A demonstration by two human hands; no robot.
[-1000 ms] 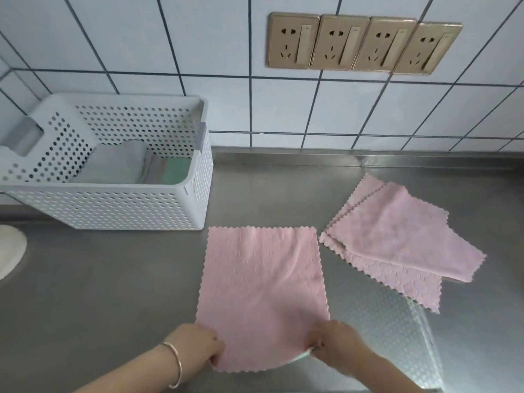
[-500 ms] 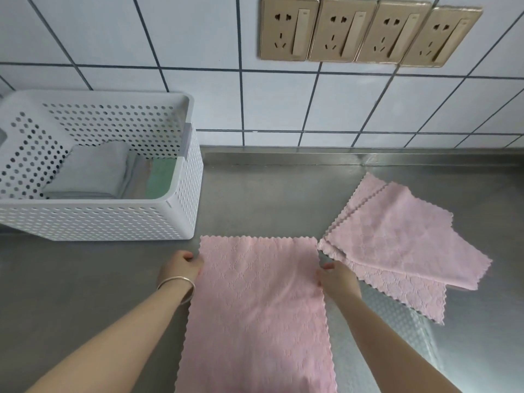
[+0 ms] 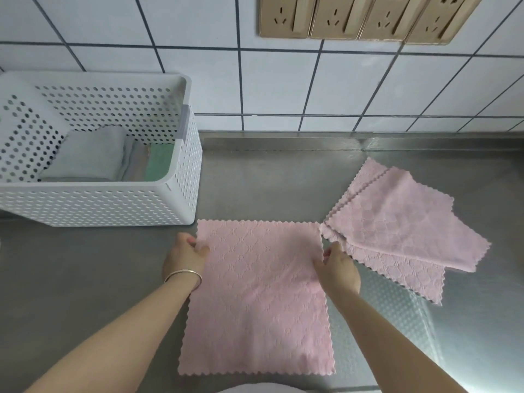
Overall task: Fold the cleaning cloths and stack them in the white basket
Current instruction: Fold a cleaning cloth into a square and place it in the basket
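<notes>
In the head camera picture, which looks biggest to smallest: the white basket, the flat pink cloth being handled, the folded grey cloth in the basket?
1. White perforated plastic basket
2. Flat pink cloth, though it lies nearer the camera, so these two are unsure
3. Folded grey cloth, clearly smallest

From my seat, the white basket runs off the left edge of the frame, and its near wall hides the lower part of the folded grey cloth inside. The gold wall sockets are cut by the top edge. I cannot see my right hand's fingertips behind the pink cloth's edge.
</notes>
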